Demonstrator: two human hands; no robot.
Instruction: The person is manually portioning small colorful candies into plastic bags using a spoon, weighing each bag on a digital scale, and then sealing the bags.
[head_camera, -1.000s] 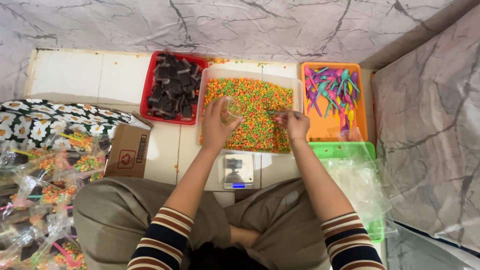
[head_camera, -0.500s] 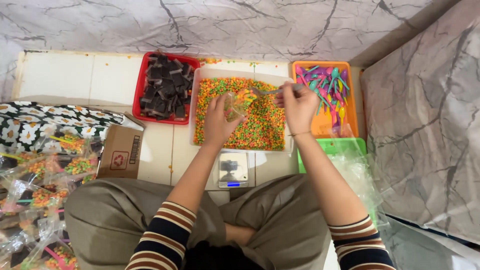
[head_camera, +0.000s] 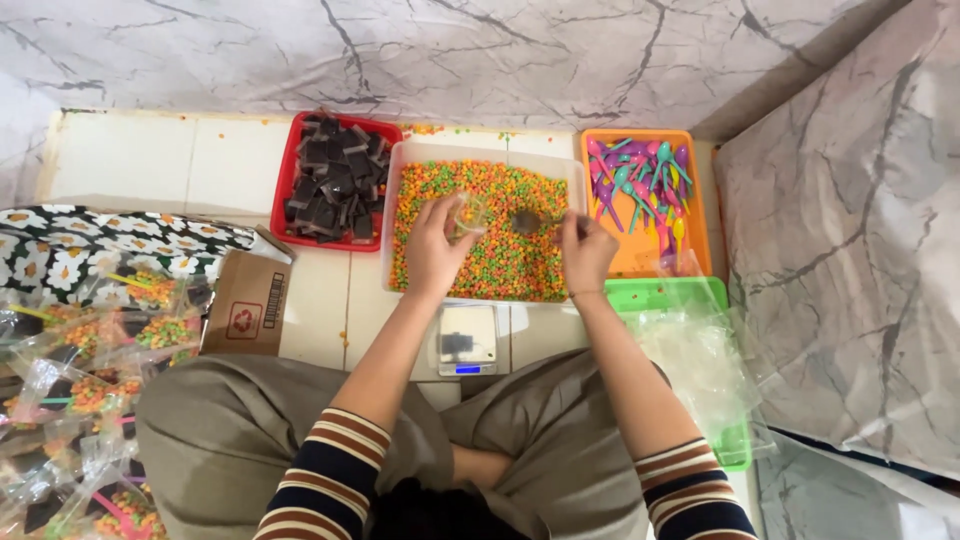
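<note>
Hovering hands (head_camera: 505, 245) stay inside white tray (head_camera: 400, 170) edges.

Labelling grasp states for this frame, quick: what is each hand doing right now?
Left hand: closed on a small clear plastic bag over the white tray of orange-green pellets.
Right hand: closed on a metal spoon.

This is looking like a home floor being used as a small packing spot. The person is sitting cross-legged on pale floor tiles (head_camera: 130, 160) against a marble-patterned wall (head_camera: 400, 50). Trays are lying in a row: a red tray (head_camera: 283, 180) of dark pieces, a white tray (head_camera: 480, 152) of colourful pellets, an orange tray (head_camera: 700, 200) of plastic spoons. A small scale (head_camera: 467, 340) is sitting in front, filled bags (head_camera: 70, 400) are piling up beside a cardboard box (head_camera: 245, 315).
</note>
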